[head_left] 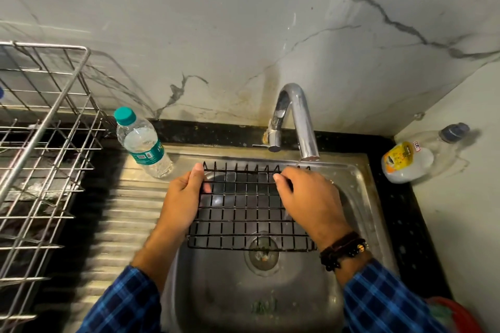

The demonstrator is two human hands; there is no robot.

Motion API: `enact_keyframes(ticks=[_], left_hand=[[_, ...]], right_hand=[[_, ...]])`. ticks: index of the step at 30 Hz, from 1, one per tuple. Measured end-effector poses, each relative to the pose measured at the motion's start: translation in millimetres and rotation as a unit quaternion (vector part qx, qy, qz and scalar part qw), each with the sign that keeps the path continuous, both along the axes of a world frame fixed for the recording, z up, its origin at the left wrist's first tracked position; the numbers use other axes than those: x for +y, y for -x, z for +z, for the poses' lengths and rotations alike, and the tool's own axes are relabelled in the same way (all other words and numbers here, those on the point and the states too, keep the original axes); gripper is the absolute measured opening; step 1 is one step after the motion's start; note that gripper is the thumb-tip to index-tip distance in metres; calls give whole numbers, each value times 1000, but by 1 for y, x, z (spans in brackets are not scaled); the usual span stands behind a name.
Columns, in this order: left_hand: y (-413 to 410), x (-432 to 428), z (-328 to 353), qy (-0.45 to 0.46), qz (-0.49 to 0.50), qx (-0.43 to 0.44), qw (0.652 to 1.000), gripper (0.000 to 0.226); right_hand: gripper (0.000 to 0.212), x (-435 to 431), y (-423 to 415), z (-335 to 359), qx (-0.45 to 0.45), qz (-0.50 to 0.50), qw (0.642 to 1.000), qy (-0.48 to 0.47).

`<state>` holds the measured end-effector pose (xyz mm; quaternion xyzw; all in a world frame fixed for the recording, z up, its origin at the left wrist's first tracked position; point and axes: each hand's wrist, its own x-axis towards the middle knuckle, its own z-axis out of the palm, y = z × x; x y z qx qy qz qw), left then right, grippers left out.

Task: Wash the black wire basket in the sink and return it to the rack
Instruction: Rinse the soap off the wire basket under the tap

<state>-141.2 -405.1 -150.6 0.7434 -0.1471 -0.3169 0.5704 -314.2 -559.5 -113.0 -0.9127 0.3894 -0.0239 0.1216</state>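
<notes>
The black wire basket [243,213] is held over the bowl of the steel sink [359,197], roughly level, its far edge with a row of short upright prongs lying just under the spout of the chrome tap [297,116]. Through its grid the sink's drain [262,254] shows below the near edge.

The left hand [184,203] has its grip clamped on the basket's left side: the thumb lies over the far left corner wire and the fingers curl under the frame. The right hand [308,197] lies across the right part of the basket, palm down, its fingertips pressed to the wires near the far edge. I cannot tell whether its grip closes around a wire or only rests on top. A dark beaded bracelet [343,250] circles the right wrist, and both arms wear blue checked sleeves [384,303].

To the left of the bowl is the ribbed draining board [130,213], and on its far end stands a clear water bottle [142,143] with a teal cap, well apart from the basket. Further left is the silver wire rack [46,143]. On the black table at the right, against the wall, lies a plastic bottle [411,159] with a yellow label, on its side. Something red [457,311] shows at the bottom right corner, too cut off to identify.
</notes>
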Motion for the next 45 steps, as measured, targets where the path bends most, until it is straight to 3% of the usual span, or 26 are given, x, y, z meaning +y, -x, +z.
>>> enact_keyframes(ticks=[4, 6, 12, 18, 22, 25, 29, 35, 42, 45], left_hand=[[1, 7, 2, 27, 29, 10, 999, 50], [1, 11, 1, 35, 40, -1, 999, 50], [9, 9, 3, 52, 33, -19, 998, 51], [16, 5, 12, 79, -14, -107, 991, 54], [11, 5, 16, 104, -57, -202, 972, 50], [3, 8, 10, 100, -88, -219, 967, 50], [6, 8, -1, 98, -103, -224, 964, 51], [8, 4, -2, 115, -85, -225, 964, 49], [13, 5, -2, 105, -58, -161, 980, 52], [15, 2, -7, 54, -56, -143, 987, 53]], right_hand=[[27, 4, 1, -2, -96, -35, 991, 92], [31, -3, 4, -1, -110, -54, 989, 87], [72, 7, -3, -10, 66, 62, 996, -26], [84, 27, -10, -17, 47, 104, 993, 20], [58, -1, 0, -5, -21, 111, 994, -4], [39, -29, 11, 1, -3, 166, 981, -98], [39, -52, 10, 3, 34, 207, 958, -193], [53, -61, 15, 6, 71, 145, 973, -165], [25, -36, 9, -1, -13, 21, 990, -139], [16, -35, 8, -2, -22, -19, 991, -128]])
